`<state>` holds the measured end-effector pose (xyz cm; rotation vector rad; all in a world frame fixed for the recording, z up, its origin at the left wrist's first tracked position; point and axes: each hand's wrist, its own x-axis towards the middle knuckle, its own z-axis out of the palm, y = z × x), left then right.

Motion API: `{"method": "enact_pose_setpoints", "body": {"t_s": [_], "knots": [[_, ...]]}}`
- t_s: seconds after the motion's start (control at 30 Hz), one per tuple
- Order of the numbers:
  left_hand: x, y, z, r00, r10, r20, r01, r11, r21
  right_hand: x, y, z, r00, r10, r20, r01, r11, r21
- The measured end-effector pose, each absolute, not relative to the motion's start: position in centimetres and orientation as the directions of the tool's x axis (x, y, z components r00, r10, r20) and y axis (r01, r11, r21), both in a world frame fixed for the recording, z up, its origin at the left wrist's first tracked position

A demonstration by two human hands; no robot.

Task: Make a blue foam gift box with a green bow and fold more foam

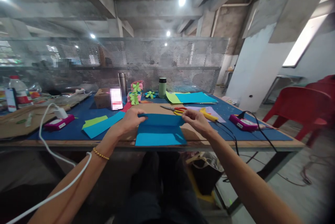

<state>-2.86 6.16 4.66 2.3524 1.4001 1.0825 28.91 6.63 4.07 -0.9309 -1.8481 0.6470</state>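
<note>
Grey perforated metal screen (157, 53), one, upright along the far side. Tabletop (78, 112), one, blue-covered, before it. Chair (286, 103), red, beyond the tabletop's right end. Cardboard sheet (154, 108), brown, flat at the middle. Blue sheet (161, 136), one, at the near middle edge, partly over the cardboard; a crosswise bend sets its far strip at an angle to the near part. Paper stack (196, 97), blue and green, far right of middle. Left hand (133, 117), fingers pinching the left end of the blue sheet's far strip. Right hand (196, 121), fingers pinching the right end of the same strip. Paper pieces (102, 126), blue over green, left of the left hand. Cardboard box (102, 99), far left. Socket blocks, purple, two: one left (59, 122), one right (243, 122) (each with something plugged in). Green flask (162, 88), upright, far middle. Yellow corded tool (208, 115), just beyond the right hand, lying on lilac paper (220, 114). Scissors (179, 109), red-handled, lying beyond the blue sheet. Bracelet (101, 154), gold-coloured beads, on the left wrist.
</note>
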Motion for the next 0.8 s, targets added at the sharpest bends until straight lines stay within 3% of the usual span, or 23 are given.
{"method": "enact_pose_setpoints", "body": {"t_s": [0.1,0.23,0.3,0.4,0.47,0.57,0.67,0.8], "knots": [[-3.3,7.6,4.9,0.26,0.847,0.464,0.593,-0.519,0.616,28.5,7.9,4.0,-0.24,0.83,0.504,0.246,0.554,-0.795],[-2.9,9.3,3.8,0.183,0.893,0.411,0.639,-0.425,0.641,28.0,10.5,2.4,-0.309,0.853,0.42,0.295,0.506,-0.81],[-2.1,8.9,3.0,0.081,0.879,0.47,0.732,-0.373,0.571,27.9,11.6,1.2,-0.313,0.853,0.417,0.361,0.513,-0.779],[-0.6,6.7,1.9,-0.027,0.735,0.677,0.9,-0.278,0.337,28.1,12.5,-0.2,-0.255,0.843,0.474,0.512,0.533,-0.674],[0.3,5.2,1.5,0.07,0.695,0.716,0.938,-0.29,0.189,28.1,12.7,-0.7,-0.226,0.831,0.508,0.611,0.527,-0.591],[0.7,4.4,1.1,0.409,0.726,0.553,0.864,-0.503,0.021,28.0,12.6,-0.7,-0.236,0.815,0.53,0.68,0.528,-0.509],[0.3,5.1,0.6,0.557,0.725,0.405,0.784,-0.62,0.03,27.9,12.7,-0.6,-0.287,0.805,0.52,0.658,0.56,-0.504],[-0.5,5.9,-0.3,0.583,0.716,0.385,0.757,-0.65,0.063,28.0,12.9,-0.6,-0.324,0.784,0.53,0.595,0.604,-0.53]]}}
